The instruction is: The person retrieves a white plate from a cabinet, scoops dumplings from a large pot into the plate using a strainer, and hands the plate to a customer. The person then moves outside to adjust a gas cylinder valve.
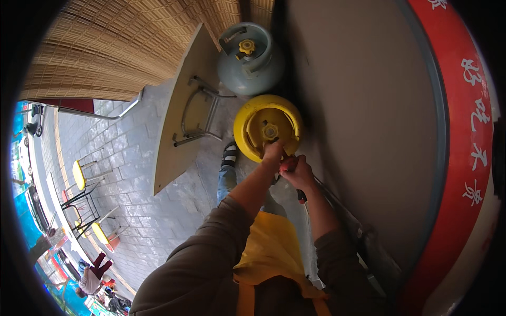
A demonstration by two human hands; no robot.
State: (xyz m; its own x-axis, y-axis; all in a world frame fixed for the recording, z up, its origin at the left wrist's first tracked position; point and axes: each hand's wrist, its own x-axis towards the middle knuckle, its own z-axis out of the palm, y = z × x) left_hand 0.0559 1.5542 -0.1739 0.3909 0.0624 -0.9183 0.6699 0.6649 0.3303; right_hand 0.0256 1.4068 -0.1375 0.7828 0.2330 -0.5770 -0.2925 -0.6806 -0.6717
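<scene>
A yellow gas cylinder (250,114) stands upright before me, its round valve knob (270,131) inside the ring collar. My left hand (273,151) reaches over the near side of the collar and is closed around a small dark part at the valve; the fingers hide most of it. Just right of it and nearer to me, my right hand (299,172) grips a red fitting (289,164), which looks like a gas regulator. Below the right hand hangs a dark and red piece (301,196). Behind the yellow cylinder is a grey gas cylinder (253,75) with a yellow valve knob (246,46).
A folding table (174,158) stands on edge at the left, its metal legs towards the cylinders. A wall (367,118) with a red band rises at the right. Bamboo blinds (118,51) hang at upper left. Farther off are yellow stools (79,174) and a person (90,278).
</scene>
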